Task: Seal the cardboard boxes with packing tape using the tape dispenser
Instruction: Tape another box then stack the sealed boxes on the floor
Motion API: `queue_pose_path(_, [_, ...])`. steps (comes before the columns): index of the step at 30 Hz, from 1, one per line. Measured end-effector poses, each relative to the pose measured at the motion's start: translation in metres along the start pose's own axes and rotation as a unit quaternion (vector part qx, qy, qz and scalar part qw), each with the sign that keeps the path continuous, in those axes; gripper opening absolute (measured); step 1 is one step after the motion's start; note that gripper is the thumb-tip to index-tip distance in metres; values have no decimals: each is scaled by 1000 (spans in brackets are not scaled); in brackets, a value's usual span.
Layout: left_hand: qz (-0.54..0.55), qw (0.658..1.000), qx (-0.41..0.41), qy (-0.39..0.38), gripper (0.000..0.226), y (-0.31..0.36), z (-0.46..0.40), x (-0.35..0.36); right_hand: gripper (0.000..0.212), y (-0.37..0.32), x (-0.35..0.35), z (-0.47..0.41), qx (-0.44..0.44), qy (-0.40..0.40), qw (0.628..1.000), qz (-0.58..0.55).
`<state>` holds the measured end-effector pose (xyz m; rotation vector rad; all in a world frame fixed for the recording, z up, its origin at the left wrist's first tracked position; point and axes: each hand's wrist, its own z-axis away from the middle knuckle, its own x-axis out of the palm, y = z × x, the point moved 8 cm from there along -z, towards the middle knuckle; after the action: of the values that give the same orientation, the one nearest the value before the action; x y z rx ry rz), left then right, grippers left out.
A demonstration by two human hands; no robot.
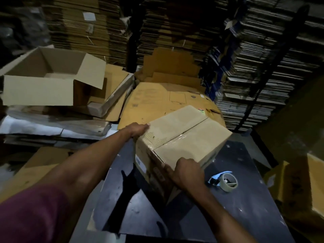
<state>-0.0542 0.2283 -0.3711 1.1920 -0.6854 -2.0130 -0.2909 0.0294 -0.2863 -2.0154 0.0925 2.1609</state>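
A closed cardboard box point(182, 135) sits tilted on the dark table point(245, 207), with clear tape along the near part of its centre seam. My left hand point(138, 129) grips the box's far left corner. At the near corner, my right hand point(188, 170) holds the box with its fingers curled over the edge. The blue tape dispenser point(225, 180) with its roll of tape lies on the table just right of my right hand, untouched.
An open empty cardboard box point(43, 79) stands at the left on piled flat cardboard. Flattened cartons point(166, 97) lie behind the table. Tall stacks of flat boxes point(254, 67) fill the back and right. A yellow carton point(312, 186) is at the right edge.
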Motion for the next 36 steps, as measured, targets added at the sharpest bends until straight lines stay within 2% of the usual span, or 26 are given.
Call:
queue_pose_path(2, [46,999,12,1,90,8,4,-6,62,-2,5,-6,-11,1,1000,-17])
queue_pose_path(5, [-6,986,76,151,92,26,17,-38,61,-28,30,-24,-61,-30,991,-115])
queue_pose_path(7, [-35,967,148,204,88,45,43,-44,51,-64,45,-31,-114,-90,957,-253])
queue_pose_path(9, [-16,958,218,187,82,59,73,-29,22,-91,49,-38,-139,-127,897,-400])
queue_pose_path(10, [-10,950,248,189,76,61,89,-19,14,-93,46,-45,-138,-115,881,-438])
queue_pose_path(11, [-14,943,269,195,69,62,107,-8,12,-86,37,-55,-133,-81,882,-445])
queue_pose_path(14, [-68,934,284,207,53,48,142,35,22,-20,1,-82,-66,90,911,-397])
queue_pose_path(16, [-132,928,289,196,61,39,153,73,30,40,-17,-100,-6,167,948,-272])
queue_pose_path(18, [-194,927,270,174,83,30,153,106,40,84,-13,-121,14,116,987,-111])
queue_pose_path(20, [-266,916,248,171,95,21,143,122,50,107,9,-130,11,30,998,-46])
queue_pose_path(22, [-324,897,245,175,95,13,135,123,60,104,30,-121,-9,-17,1000,-18])
queue_pose_path(25, [-367,873,272,167,84,-8,116,106,75,80,44,-90,15,-28,999,9])
queue_pose_path(28, [-411,858,272,148,86,-34,84,62,76,38,42,-56,-1,-32,998,62])
queue_pose_path(30, [-434,855,240,151,88,-45,61,17,67,0,31,-31,-58,-4,997,56])
queue_pose_path(32, [-431,870,177,163,90,-51,46,-27,53,-34,21,-17,-123,20,992,-5])
queue_pose_path(34, [-370,901,116,196,85,-46,54,-55,49,-51,12,-11,-149,39,983,-101])
queue_pose_path(36, [-234,935,114,240,63,-34,80,-55,45,-42,4,-17,-130,66,968,-203])
